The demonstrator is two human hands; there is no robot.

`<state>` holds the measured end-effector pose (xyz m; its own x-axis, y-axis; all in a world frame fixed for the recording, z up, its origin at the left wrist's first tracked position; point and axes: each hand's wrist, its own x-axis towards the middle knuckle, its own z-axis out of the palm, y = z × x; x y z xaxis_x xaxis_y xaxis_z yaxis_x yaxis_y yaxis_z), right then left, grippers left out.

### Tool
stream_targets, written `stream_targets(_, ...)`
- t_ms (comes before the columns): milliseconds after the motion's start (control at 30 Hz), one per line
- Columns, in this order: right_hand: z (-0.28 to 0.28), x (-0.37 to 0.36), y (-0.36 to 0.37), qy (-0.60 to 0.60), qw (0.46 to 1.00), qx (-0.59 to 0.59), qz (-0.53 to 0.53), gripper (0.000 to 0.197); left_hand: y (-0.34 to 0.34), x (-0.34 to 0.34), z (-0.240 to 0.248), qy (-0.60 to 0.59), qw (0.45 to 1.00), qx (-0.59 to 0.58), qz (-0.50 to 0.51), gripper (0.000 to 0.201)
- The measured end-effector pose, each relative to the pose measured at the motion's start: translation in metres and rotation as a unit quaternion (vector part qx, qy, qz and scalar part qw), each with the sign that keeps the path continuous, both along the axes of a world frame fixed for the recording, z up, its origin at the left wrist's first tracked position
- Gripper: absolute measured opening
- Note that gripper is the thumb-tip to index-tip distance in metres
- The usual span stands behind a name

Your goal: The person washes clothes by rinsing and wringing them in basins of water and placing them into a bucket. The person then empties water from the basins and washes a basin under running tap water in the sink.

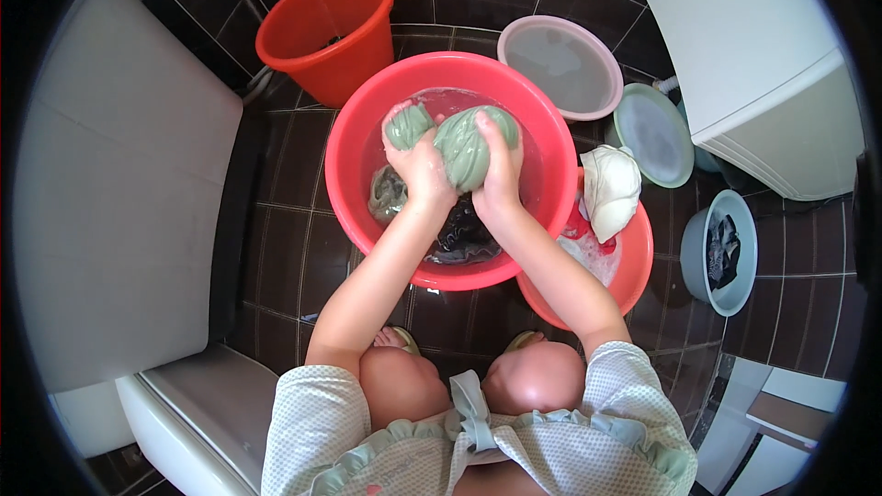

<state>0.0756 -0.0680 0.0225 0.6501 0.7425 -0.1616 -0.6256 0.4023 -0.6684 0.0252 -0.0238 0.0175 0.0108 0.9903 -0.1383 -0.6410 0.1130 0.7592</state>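
Note:
A wet grey-green cloth (464, 142) is bunched up above a large red basin (354, 142) of water. My left hand (418, 170) grips the cloth's left end, and my right hand (501, 170) squeezes the bigger ball of it. Both hands are over the middle of the basin. Dark laundry (464, 234) lies in the water under my wrists, and another greyish piece (386, 195) sits at the basin's left wall.
A red bucket (326, 23) stands behind the basin. To the right are a pink basin (562, 64), a green basin (654, 133), a second red basin (634, 266) holding a white cloth (608, 188), and a grey basin (726, 253) with dark cloth. The floor is dark tile (285, 248).

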Motion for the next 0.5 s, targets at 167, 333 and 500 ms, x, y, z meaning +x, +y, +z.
stream_targets(167,-0.022,0.013,0.017,0.191,0.975,-0.017,0.11,0.024,0.003,0.0,-0.003,0.311,0.863,0.388,0.089,0.025)
stream_targets(333,-0.039,0.035,0.004,0.221,0.925,-0.013,0.309,0.023,-0.013,-0.012,-0.012,0.395,0.772,0.497,-0.008,0.023)
stream_targets(500,0.016,0.04,-0.022,-0.051,0.904,-0.179,0.384,0.028,-0.031,-0.021,0.001,0.355,0.577,0.733,-0.062,0.017)
